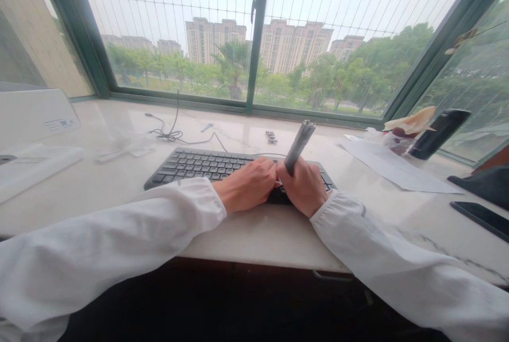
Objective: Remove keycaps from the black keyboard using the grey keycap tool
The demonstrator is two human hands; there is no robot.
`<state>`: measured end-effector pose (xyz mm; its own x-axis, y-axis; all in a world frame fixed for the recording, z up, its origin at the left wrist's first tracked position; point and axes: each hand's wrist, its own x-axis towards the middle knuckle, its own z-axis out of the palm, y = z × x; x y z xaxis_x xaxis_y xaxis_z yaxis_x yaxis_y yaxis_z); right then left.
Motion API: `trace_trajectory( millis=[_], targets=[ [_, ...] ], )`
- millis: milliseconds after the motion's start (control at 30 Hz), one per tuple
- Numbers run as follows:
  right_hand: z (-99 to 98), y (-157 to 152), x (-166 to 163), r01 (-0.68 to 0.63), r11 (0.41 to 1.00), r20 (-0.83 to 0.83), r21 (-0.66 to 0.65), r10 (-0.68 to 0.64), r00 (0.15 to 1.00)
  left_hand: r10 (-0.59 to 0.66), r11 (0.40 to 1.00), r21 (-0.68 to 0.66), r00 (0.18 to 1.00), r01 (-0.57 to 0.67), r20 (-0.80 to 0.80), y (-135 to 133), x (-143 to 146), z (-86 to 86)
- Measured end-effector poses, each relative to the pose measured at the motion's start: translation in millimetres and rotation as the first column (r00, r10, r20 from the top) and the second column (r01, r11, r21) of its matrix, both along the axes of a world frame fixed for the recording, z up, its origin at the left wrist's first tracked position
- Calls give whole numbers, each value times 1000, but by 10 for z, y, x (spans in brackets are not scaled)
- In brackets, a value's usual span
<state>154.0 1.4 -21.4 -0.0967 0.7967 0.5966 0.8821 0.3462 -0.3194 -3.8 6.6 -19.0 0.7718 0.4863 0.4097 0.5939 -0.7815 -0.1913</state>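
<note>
We look across a pale marble counter point(246, 236) to a wide window point(131, 18) in a dark green frame point(258, 40). Soft grey daylight comes through thin bars point(318, 2). Far outside stand trees point(358, 71) and tall apartment blocks point(210, 40). A beige wall point(24, 24) closes the left.

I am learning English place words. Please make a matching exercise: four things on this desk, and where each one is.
Things:
1 grey tool
2 keyboard
3 sheet of paper
4 dark phone

Places:
a partly under the left hand
b far right on the desk
c gripped in the right hand
d flat, just right of the keyboard

Pairs: 1-c, 2-a, 3-d, 4-b.
</note>
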Motion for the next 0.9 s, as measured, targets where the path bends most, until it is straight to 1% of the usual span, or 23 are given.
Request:
trace_trajectory(
  millis=[167,333,433,533,700,800,900],
  targets=[
    [-1,-4,-5,9,1000,-6,6,-9,1000,29,1000,-2,1000,-29,-1,-1,3,-6],
    [11,0,-6,13,1000,1,-3,-13,1000,62,997,40,997,-60,-48,-18,6,15],
    [19,17,-1,13,1000,30,-19,-12,999,61,997,59,996,-57,-66,-27,5,26],
    [22,34,7,5,1000,64,-21,-4,998,68,995,70,997,-64,-47,-26,-4,24],
    [4,41,18,4,1000,61,-21,-2,998,51,998,38,999,-51,-5,-4,-10,14],
    [-7,33,15,18,1000,60,-14,-18,998,28,1000,14,1000,-28,-14,8,-3,9],
    [-10,25,7,21,1000,56,-6,-20,998,33,999,11,999,-33,-33,9,3,-1]
  ],
)
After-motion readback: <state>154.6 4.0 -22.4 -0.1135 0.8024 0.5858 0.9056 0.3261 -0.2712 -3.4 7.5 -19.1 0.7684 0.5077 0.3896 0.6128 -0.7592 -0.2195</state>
